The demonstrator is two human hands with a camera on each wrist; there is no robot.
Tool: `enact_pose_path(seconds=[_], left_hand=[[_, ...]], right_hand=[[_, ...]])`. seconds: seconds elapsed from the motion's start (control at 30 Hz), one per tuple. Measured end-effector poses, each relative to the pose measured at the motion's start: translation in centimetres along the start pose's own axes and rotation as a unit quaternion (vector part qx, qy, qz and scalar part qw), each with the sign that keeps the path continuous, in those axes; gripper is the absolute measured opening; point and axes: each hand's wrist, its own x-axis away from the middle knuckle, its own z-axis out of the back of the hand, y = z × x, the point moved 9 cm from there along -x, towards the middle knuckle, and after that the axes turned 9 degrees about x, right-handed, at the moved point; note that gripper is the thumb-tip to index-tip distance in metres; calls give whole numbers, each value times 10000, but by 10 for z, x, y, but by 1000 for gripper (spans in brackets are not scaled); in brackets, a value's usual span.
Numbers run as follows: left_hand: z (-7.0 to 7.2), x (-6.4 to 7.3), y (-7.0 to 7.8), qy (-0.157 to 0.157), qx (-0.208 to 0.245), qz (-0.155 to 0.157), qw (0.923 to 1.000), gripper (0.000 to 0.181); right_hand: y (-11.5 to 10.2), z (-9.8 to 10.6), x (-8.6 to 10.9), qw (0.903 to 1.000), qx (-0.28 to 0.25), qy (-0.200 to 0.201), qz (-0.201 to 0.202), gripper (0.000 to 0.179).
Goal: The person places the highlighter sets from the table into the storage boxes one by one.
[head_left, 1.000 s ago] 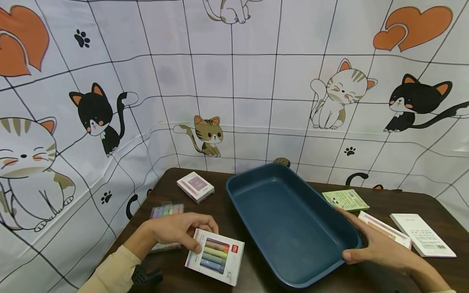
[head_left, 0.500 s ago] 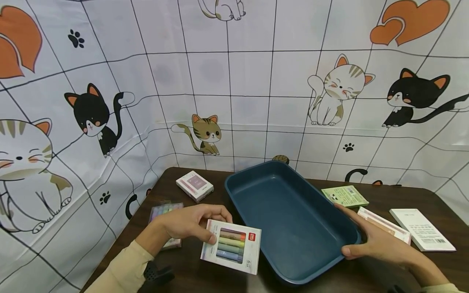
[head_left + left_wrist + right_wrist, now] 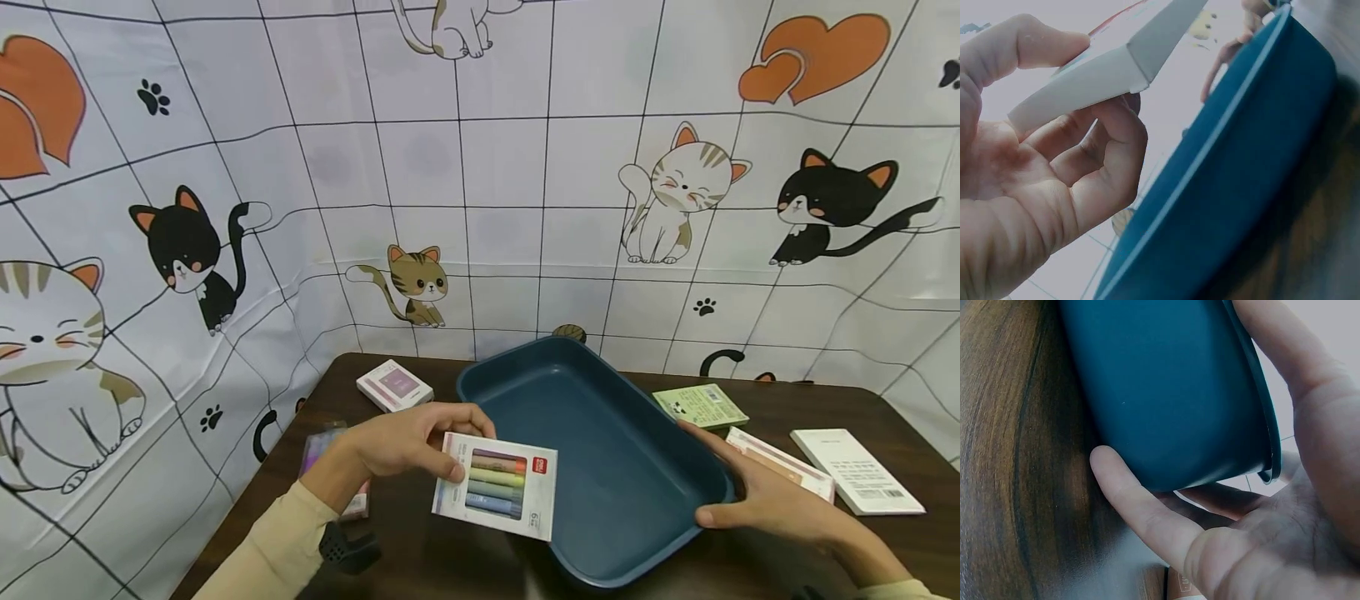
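Left wrist: box point(image 3: 1100, 80) partly out of view

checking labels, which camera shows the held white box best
The head view: the white box shows its windowed front and red logo. The left wrist view shows mostly plain sides; the right wrist view, nothing.

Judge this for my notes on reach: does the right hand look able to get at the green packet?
Probably yes: the green packet lies just beyond the right hand, with nothing covering it. That hand holds the corner of the blue tray, though, so it would likely need to let go first.
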Motion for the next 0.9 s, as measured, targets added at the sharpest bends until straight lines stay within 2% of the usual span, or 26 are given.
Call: enact_pose_path(seconds=[0.1,0.23,0.5,0.7,0.9], left_hand=[[-1,-6,8,40,-20,-35,10000,50],[0,-14,11,127,57,98,9999,51],[-5,-26,2,256,376,417,9981,52],[-9,-40,-6,661,577,707,9936,52],[-10,-49,-6,1066,630,801,9891,50]], right_hand=[[1,-3,0,9999,-120,-57,-60,97],[1,-5,-1,9998,-170,-34,-49,97],[2,-5,-2,9993,-328,-123,-107,97],[5,-3,-1,9985,-449,-200,-255,97],[7,-3,-1,9982,-479,-209,-294,97]])
